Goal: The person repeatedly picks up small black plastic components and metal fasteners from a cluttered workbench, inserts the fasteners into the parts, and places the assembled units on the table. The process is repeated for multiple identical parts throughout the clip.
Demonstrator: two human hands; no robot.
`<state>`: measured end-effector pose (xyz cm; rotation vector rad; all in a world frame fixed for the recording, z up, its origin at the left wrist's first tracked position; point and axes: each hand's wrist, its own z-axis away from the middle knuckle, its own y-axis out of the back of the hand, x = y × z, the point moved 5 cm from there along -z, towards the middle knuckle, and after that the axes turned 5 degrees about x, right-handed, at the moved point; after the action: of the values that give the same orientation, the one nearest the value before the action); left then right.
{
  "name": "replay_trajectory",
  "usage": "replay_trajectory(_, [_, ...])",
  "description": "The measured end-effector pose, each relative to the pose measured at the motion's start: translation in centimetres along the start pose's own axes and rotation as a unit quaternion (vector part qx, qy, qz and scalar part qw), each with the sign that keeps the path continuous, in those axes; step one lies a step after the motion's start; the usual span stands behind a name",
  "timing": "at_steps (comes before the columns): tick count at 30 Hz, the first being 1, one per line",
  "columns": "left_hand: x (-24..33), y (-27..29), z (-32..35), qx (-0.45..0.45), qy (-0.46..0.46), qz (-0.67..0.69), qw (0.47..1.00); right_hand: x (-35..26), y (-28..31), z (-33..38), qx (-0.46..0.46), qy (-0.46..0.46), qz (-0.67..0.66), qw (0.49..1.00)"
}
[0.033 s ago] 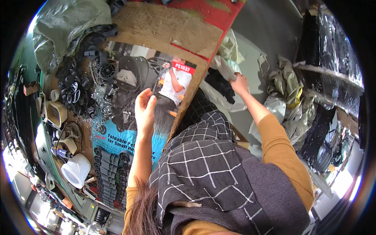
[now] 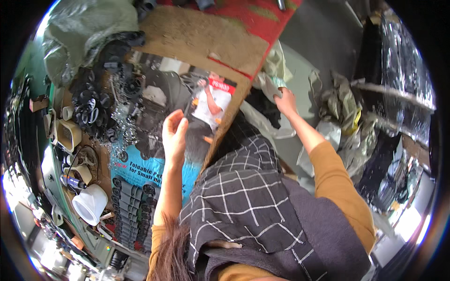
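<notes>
Above the printed cardboard sheet (image 2: 145, 180) on the workbench, my left hand (image 2: 174, 136) is raised with fingers loosely curled and the thumb apart; nothing shows in it. My right hand (image 2: 286, 102) reaches out past the bench's right edge. Its fingers are closed on the rim of a whitish plastic bag (image 2: 269, 86), and the fingertips are partly hidden. Dark pieces (image 2: 265, 105) lie inside that bag. Left of my left hand are a pile of black plastic parts (image 2: 89, 105) and a scatter of small shiny metal fasteners (image 2: 123, 129).
Rows of grey plastic parts (image 2: 126, 206) lie near my left forearm. A white tub (image 2: 90, 203), a beige container (image 2: 68, 135) and a power screwdriver (image 2: 74, 181) line the bench's left side. A large translucent sack (image 2: 86, 35) is far left. Crumpled bags (image 2: 344, 103) lie to the right.
My left hand's fingers have shifted slightly, and the thumb is turned a little differently. My right hand has stayed at the bag and moved only slightly. The view has shifted a little.
</notes>
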<state>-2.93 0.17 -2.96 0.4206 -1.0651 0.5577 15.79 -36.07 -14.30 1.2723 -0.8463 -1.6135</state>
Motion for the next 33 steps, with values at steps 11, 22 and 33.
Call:
replay_trajectory(11, [3.5,3.0,-0.2,0.128,0.034,0.102,0.986,-35.5,3.1,-21.3,0.17,0.177,-0.114,0.963])
replay_trajectory(22, [3.3,2.6,-3.7,0.213,0.079,0.184,0.956,-31.0,-0.1,-0.3,-0.305,0.169,-0.328,0.878])
replay_trajectory(33, [-1.0,7.5,-2.8,0.251,-0.081,-0.071,0.962,-54.5,-9.8,7.4,-0.165,0.648,-0.143,0.73])
